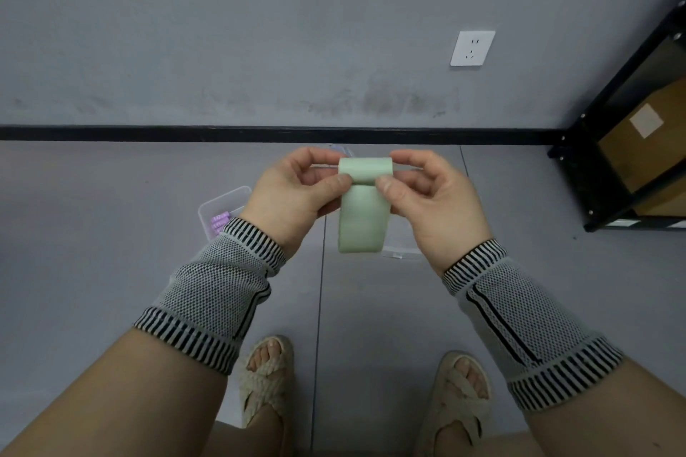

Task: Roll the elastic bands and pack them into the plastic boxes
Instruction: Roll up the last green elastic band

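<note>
A pale green elastic band (363, 219) hangs in front of me, its top end curled into a small roll between my fingers. My left hand (293, 197) pinches the roll's left side with thumb and fingers. My right hand (434, 200) pinches its right side the same way. The flat loose tail hangs down below both hands. On the floor to the left lies a clear plastic box (222, 208) holding a rolled purple band (219, 223). More clear plastic (399, 252) shows on the floor under the band, partly hidden by my right hand.
I stand on a grey tiled floor, my sandalled feet (265, 378) below. A grey wall with a black skirting board (260, 132) and a white socket (472, 47) lies ahead. A black metal shelf (608, 159) with cardboard boxes stands at the right.
</note>
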{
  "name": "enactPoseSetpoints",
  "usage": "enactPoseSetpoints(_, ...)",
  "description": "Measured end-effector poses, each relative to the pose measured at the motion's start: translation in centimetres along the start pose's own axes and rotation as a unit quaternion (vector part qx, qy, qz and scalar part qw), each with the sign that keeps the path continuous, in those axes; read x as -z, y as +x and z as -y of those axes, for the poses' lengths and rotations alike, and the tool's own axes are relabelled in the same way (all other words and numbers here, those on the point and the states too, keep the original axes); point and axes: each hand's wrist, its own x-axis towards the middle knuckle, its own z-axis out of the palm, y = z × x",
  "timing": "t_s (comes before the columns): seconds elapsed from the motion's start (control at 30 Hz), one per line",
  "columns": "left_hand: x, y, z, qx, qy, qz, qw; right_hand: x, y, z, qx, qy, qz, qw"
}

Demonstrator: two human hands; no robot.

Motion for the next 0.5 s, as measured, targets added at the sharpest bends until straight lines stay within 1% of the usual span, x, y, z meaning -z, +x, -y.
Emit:
enactPoseSetpoints(0.1,-0.3,-0.1,0.1,-0.014,0.005,-0.012,1.000,-0.2,-0.1,0.1,-0.005,0.024,-0.034,0.999)
enactPoseSetpoints(0.2,-0.9,0.1,0.5,-0.022,0.021,-0.063,0.998,-0.5,0.1,-0.1,-0.003,0.025,-0.060,0.998)
enactPoseSetpoints(0.33,-1.5,0.4,1.3,-0.035,0.082,-0.123,0.988,-0.8,0.3,-0.4,-0.011,0.007,-0.095,0.995)
enactPoseSetpoints(0.5,-2.5,0.5,1.7,-0.062,0.127,-0.155,0.978,-0.9,0.5,-0.9,-0.025,-0.024,-0.140,0.990)
